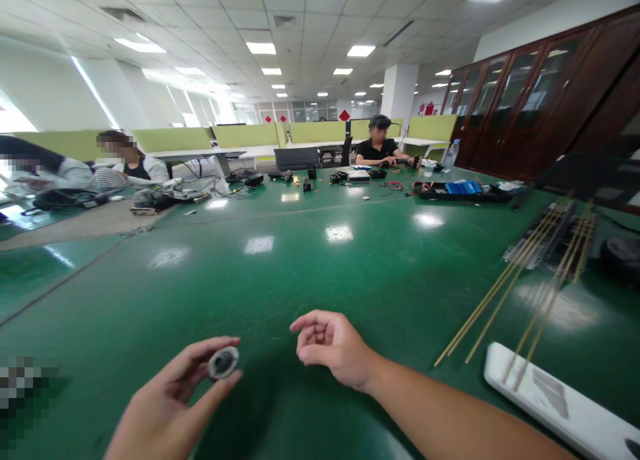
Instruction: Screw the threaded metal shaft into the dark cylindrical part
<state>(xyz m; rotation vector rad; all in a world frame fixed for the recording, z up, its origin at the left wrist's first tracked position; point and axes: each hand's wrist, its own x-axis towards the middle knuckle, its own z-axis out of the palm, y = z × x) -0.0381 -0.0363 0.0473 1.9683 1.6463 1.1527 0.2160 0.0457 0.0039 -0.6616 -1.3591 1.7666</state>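
Note:
Between the thumb and fingers of my left hand is a small round piece with a pale rim and a dark hollow-looking middle. Its exact kind does not show. My right hand hovers over the green tabletop, a short way to the right of that piece and apart from it. The right index finger reaches out to the left, the other fingers are loosely curled, and I see nothing in them.
To the right lie long thin brass-coloured rods and a white elongated casing. Across the table, a person in black works among small parts and a black tray. Two people sit at the far left near cables.

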